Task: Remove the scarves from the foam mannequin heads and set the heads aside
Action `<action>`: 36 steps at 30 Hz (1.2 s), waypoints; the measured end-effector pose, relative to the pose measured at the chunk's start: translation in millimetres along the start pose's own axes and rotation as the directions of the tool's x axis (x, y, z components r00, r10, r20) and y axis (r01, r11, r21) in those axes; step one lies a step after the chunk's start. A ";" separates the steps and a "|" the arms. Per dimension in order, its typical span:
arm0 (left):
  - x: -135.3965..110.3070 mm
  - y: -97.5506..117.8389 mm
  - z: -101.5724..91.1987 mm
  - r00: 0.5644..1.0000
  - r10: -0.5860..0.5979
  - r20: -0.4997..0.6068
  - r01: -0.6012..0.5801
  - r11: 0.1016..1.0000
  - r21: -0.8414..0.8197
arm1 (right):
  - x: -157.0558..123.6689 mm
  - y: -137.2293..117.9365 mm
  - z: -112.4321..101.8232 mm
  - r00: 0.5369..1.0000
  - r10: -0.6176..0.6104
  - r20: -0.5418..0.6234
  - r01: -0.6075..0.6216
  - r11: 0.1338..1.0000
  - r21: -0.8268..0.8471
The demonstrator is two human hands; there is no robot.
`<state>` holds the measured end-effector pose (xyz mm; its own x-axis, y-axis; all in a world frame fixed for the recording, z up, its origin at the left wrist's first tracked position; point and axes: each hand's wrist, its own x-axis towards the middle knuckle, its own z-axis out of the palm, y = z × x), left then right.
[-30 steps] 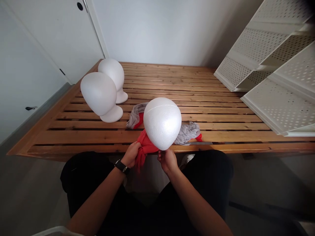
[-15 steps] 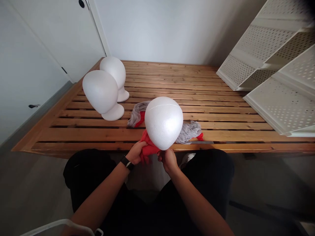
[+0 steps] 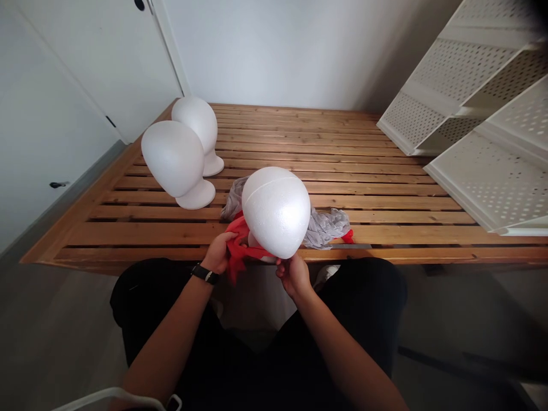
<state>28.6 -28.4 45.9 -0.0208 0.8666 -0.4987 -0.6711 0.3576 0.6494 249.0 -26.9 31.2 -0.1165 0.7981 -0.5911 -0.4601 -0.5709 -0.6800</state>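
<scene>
Gripping: left hand (image 3: 219,252) bunches the red end of a red-and-grey fabric scarf (image 3: 238,251); fingers curl shut around the cloth.
Right hand: right hand (image 3: 293,273) sits under the chin of the white foam mannequin head (image 3: 276,210); fingers bend inward at the scarf below it, but whether they pinch cloth cannot be told.
Head position: at the near edge of the slatted wooden desk (image 3: 385,205), tilted left.
Scarf position: wrapped at the neck of the head, grey part trailing right (image 3: 327,227) and behind on the slats.
Wrist: black watch (image 3: 205,274) on the left.
Desk, far left: two more white foam heads (image 3: 173,158), upright, touching.
Right side: white perforated metal shelf unit (image 3: 471,114).
</scene>
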 end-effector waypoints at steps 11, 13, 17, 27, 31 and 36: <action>-13.9 -20.6 20.3 0.986 -0.136 0.095 0.114 0.972 0.204 | -16.9 28.9 4.2 0.970 0.184 0.158 -0.161 0.976 -0.148; -12.5 -20.6 20.0 0.992 -0.106 0.066 0.091 0.975 0.203 | -15.5 29.1 7.6 0.988 0.109 0.112 -0.097 0.990 -0.107; -8.6 -5.5 9.9 0.996 -0.092 -0.011 0.092 0.994 0.065 | -11.0 15.7 4.3 0.994 0.076 0.076 -0.075 0.997 -0.021; -6.3 28.2 -9.6 0.999 -0.026 -0.046 0.023 0.998 -0.058 | -9.5 -35.4 -15.3 0.999 0.004 -0.050 0.006 0.981 0.192; -3.2 33.7 -9.0 0.992 -0.035 -0.118 0.027 0.997 -0.069 | -2.4 -44.1 -21.2 0.998 -0.040 -0.044 0.050 0.966 0.255; 1.9 39.8 -11.7 1.000 0.003 -0.015 -0.003 0.999 -0.035 | 7.4 -63.2 -37.8 0.993 -0.073 0.090 0.046 0.961 0.271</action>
<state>-6.8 -16.7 64.0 -0.0333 0.8623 -0.5053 -0.6966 0.3425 0.6304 310.5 7.8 53.4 -0.1619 0.8516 -0.4986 -0.6864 -0.4602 -0.5631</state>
